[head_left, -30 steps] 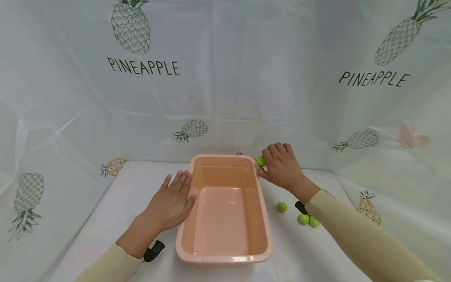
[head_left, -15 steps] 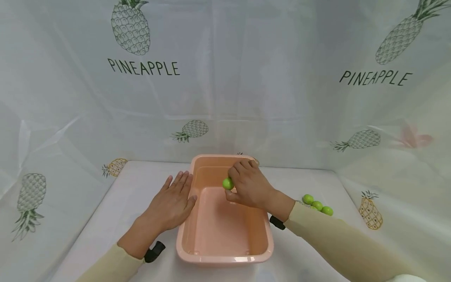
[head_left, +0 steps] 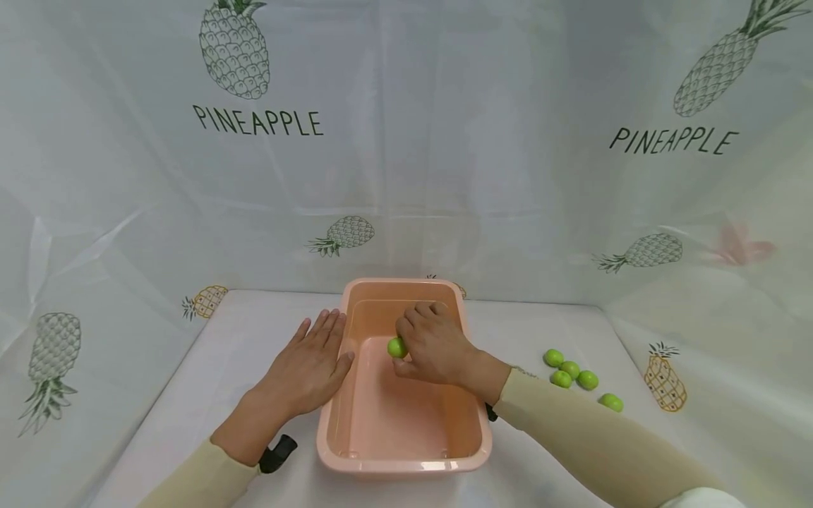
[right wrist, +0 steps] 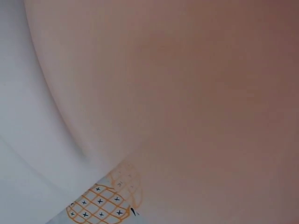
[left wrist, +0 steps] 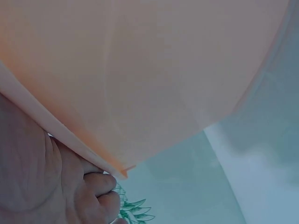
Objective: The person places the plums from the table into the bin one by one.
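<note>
Further across the pink tub [head_left: 396,427] comes the green ball [head_left: 396,348], pinched in the right hand [head_left: 436,346] while the left hand [head_left: 308,367] lies flat at the rim [head_left: 322,427], and it looks light, firm, maybe slick, best held round its middle.

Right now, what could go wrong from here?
The right hand pinches a green ball, which may slip and roll in the tub.
The right sleeve passes close to a loose green ball and could brush it away.
The left hand lies along the tub's rim, fingers straight; a bump might still shift the tub.
</note>
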The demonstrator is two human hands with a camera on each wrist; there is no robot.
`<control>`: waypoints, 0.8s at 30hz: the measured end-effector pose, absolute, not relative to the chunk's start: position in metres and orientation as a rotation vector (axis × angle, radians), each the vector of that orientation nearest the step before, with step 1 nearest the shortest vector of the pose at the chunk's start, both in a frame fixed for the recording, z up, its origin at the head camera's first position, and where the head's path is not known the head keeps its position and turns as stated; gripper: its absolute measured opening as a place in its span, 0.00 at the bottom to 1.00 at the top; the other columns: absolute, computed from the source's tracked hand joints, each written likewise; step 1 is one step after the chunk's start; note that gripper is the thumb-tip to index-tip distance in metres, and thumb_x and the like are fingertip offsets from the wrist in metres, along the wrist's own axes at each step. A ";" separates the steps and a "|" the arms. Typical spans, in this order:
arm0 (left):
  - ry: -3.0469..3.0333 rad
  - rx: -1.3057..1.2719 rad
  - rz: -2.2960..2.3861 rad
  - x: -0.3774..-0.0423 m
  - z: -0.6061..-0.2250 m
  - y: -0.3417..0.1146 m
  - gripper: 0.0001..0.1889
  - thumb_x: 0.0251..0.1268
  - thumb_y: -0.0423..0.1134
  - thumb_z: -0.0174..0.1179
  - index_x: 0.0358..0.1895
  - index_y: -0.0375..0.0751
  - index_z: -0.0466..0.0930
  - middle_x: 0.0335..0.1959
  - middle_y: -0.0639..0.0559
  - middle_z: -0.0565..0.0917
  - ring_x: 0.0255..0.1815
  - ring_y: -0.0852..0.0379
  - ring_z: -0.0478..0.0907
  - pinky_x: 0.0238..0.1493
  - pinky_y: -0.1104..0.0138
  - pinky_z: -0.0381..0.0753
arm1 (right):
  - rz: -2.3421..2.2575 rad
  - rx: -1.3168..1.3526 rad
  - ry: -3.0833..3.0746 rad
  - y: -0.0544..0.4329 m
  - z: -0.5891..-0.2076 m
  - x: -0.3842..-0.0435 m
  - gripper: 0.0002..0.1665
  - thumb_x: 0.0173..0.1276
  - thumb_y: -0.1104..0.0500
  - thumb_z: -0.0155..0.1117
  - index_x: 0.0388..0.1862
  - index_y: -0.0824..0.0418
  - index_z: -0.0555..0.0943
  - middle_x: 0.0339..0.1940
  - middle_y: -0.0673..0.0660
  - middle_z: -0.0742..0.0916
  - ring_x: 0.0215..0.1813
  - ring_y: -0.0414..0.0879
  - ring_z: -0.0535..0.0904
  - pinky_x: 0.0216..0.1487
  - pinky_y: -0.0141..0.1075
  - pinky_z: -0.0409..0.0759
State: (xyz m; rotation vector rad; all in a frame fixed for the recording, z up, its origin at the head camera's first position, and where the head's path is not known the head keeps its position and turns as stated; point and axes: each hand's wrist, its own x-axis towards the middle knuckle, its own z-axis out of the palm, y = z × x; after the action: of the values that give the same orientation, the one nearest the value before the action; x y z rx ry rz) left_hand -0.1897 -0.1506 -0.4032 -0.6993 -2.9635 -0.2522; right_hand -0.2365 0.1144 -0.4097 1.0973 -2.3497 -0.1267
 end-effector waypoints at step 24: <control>-2.971 -0.704 -0.277 -0.189 -0.401 -0.150 0.36 0.87 0.51 0.45 0.82 0.25 0.54 0.83 0.30 0.58 0.86 0.34 0.53 0.84 0.41 0.54 | -0.130 1.113 -2.357 0.117 -0.416 -0.237 0.19 0.65 0.42 0.66 0.34 0.55 0.76 0.30 0.50 0.76 0.36 0.48 0.69 0.42 0.41 0.67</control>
State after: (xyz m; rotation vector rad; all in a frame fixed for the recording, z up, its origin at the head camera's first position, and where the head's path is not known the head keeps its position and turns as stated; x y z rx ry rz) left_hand -0.1885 -0.1501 -0.4009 -0.7039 -2.9705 -0.2771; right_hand -0.2372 0.1173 -0.4164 1.1128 -2.3572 -0.1298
